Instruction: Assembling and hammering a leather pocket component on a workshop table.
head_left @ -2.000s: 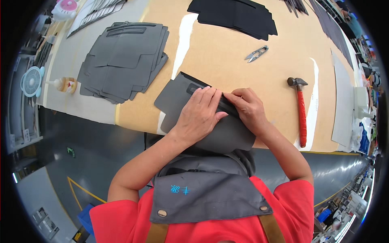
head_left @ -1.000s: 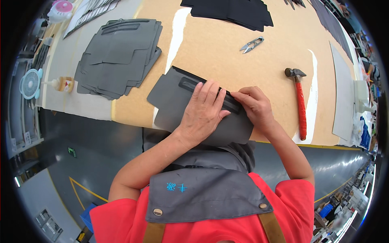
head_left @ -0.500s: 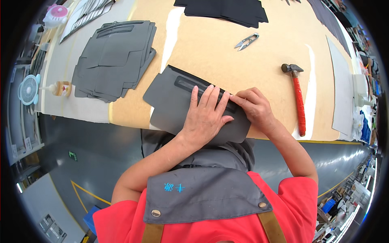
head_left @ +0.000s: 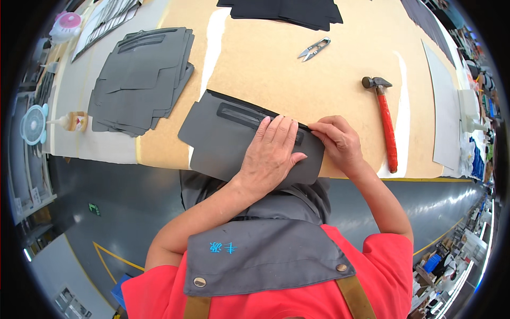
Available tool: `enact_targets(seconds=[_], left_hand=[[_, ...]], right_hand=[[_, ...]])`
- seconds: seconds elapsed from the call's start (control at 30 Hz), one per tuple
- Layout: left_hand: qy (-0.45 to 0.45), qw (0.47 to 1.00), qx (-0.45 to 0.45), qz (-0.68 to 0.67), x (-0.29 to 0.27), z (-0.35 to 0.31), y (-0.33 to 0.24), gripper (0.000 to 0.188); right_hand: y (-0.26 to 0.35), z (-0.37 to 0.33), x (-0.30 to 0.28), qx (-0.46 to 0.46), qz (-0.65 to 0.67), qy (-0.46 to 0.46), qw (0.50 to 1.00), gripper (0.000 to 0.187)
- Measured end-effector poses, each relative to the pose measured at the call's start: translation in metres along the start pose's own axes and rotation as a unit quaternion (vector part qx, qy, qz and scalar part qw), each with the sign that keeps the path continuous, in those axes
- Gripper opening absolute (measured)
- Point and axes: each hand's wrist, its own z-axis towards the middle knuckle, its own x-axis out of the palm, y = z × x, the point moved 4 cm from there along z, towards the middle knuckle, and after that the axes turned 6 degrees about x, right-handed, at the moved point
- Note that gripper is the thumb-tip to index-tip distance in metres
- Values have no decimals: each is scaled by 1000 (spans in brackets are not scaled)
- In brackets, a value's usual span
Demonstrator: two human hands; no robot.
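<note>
A dark grey flat panel (head_left: 212, 141), looking like leather or similar sheet, lies slanted over the table's near edge. A long black-framed slot (head_left: 239, 114) runs along it, and a black strip (head_left: 226, 97) borders its far edge. My left hand (head_left: 270, 151) rests flat on the panel's right half, fingers stretched together toward the far edge, covering part of the slot. At the right end of that edge, my right hand (head_left: 340, 142) pinches the border between thumb and bent fingers.
On the table (head_left: 276, 80), a stack of grey panels (head_left: 141, 80) lies left, black panels (head_left: 284, 11) at the back. Thread snips (head_left: 315, 49) and a red-handled hammer (head_left: 387, 125) lie right of centre. A small bottle (head_left: 77, 121) and a blue fan (head_left: 34, 125) stand far left.
Both hands have shifted a little to the right along the panel. My left fingers are closer together. The whole view has moved slightly.
</note>
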Motion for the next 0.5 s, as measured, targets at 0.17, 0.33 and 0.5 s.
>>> enact_targets(seconds=[0.17, 0.33, 0.5], left_hand=[[-8, 1000, 14, 8, 0, 0, -5, 64], [11, 999, 15, -41, 4, 2, -9, 64], [13, 1000, 20, -1, 1, 1, -12, 64]], right_hand=[[10, 0, -4, -93, -69, 21, 993, 34], [-3, -12, -6, 13, 1, -11, 1000, 40], [9, -11, -11, -97, -80, 10, 992, 43]])
